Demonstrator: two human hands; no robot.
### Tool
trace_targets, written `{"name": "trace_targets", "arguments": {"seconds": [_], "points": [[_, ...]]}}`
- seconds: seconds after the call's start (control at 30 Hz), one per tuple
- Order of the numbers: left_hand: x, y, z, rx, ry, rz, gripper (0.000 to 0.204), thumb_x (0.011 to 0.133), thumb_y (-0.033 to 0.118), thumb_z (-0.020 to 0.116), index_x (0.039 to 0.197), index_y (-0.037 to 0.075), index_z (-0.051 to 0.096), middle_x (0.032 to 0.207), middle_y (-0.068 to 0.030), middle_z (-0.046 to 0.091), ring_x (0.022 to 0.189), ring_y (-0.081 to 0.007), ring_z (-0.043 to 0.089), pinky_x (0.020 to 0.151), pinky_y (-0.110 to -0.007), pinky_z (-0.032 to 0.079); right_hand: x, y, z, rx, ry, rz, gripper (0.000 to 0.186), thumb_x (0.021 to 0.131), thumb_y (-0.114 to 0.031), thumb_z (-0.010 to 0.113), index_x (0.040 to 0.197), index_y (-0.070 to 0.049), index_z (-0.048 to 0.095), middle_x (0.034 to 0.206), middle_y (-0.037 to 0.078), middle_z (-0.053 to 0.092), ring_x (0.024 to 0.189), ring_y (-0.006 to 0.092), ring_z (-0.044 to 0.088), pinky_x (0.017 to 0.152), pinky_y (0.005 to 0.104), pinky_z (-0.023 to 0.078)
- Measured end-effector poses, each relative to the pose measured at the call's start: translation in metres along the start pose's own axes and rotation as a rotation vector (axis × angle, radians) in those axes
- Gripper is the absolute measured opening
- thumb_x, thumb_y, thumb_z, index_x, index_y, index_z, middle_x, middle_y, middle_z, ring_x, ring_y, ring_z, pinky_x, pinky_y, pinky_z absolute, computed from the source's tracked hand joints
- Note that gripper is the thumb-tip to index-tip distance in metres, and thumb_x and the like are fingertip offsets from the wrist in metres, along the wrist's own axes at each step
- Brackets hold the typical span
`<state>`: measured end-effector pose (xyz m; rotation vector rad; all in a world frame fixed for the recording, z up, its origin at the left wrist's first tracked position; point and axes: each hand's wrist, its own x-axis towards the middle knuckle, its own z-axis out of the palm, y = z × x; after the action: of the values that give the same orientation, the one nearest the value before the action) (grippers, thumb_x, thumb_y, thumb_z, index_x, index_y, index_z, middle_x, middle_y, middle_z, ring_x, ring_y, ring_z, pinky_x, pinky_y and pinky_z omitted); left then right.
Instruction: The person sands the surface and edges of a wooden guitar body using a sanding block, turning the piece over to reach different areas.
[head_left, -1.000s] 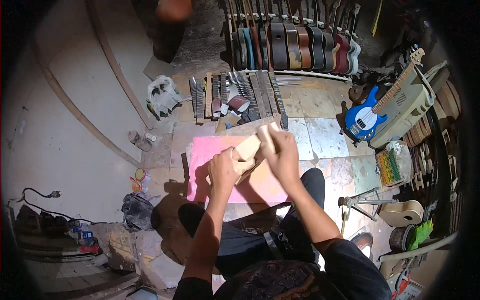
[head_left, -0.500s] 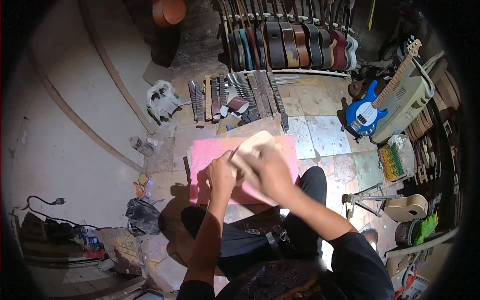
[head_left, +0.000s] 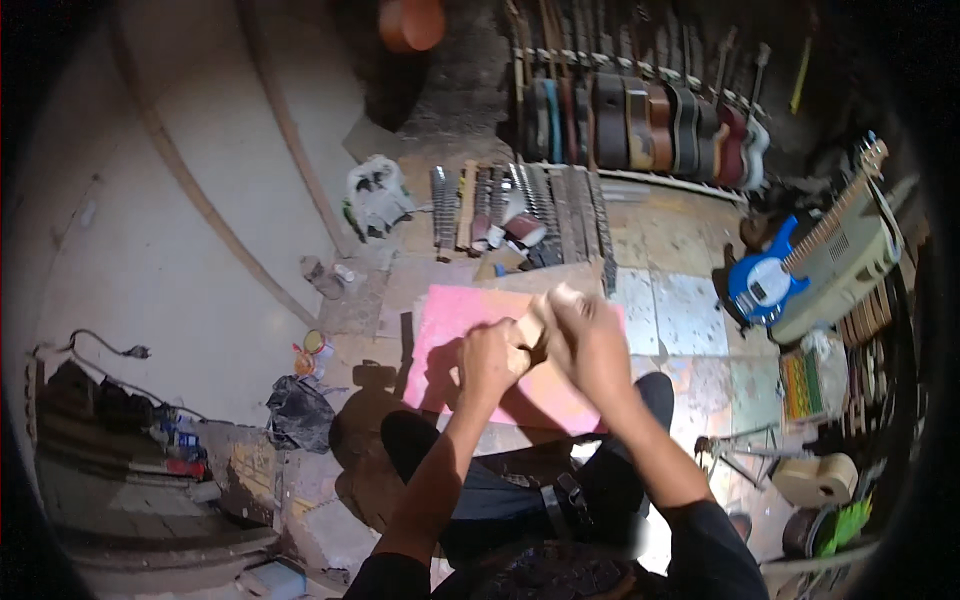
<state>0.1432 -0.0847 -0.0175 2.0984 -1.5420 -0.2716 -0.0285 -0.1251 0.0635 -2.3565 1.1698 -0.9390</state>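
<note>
- Workshop floor (head_left: 690, 310): pink board (head_left: 450, 312) flat, perhaps as padding
- Pale wooden piece (head_left: 530, 326) above it, left hand (head_left: 487, 362) clasping, seemingly to steady
- Right hand (head_left: 599, 352) at its far end, grip too blurred to tell

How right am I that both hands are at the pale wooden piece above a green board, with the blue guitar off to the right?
One slip: the board is pink, not green, as the head view shows. The left hand and right hand are at the pale wooden piece above it, with the blue guitar off to the right.
</note>
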Motion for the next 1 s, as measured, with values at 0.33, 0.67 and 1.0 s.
{"name": "trace_targets", "arguments": {"seconds": [0.33,0.67,1.0], "points": [[0.0,-0.004,0.009,-0.19,0.003,-0.032,0.046,0.071,0.046,0.082,0.1,0.011,0.075,0.087,-0.0202,0.075,0.085,-0.041,0.074,0.076,-0.052,0.058,-0.015,0.016,0.021,0.021,0.001,-0.015,0.04,0.087,-0.021,0.074,0.124,-0.005,0.073,0.105,0.029,0.068,0.092,0.0448,0.064,0.085,0.0496,0.054],[-0.002,-0.004,-0.011,-0.144,0.008,0.094,0.04,0.078,0.036,0.081,0.105,0.008,0.073,0.084,-0.0217,0.074,0.083,-0.0415,0.074,0.076,-0.052,0.058,-0.012,-0.014,0.011,-0.131,-0.013,-0.167,0.049,0.079,-0.019,0.078,0.127,-0.011,0.072,0.107,0.028,0.066,0.097,0.0453,0.064,0.081,0.0525,0.053],[0.005,-0.027,0.015,-0.471,0.118,-0.223,0.042,0.076,0.035,0.08,0.108,0.008,0.077,0.084,-0.0218,0.074,0.08,-0.041,0.074,0.071,-0.048,0.057,-0.009,-0.018,0.022,-0.051,0.002,-0.252,0.041,0.085,-0.026,0.074,0.124,-0.013,0.072,0.095,0.027,0.065,0.092,0.045,0.065,0.078,0.0533,0.053]]}}
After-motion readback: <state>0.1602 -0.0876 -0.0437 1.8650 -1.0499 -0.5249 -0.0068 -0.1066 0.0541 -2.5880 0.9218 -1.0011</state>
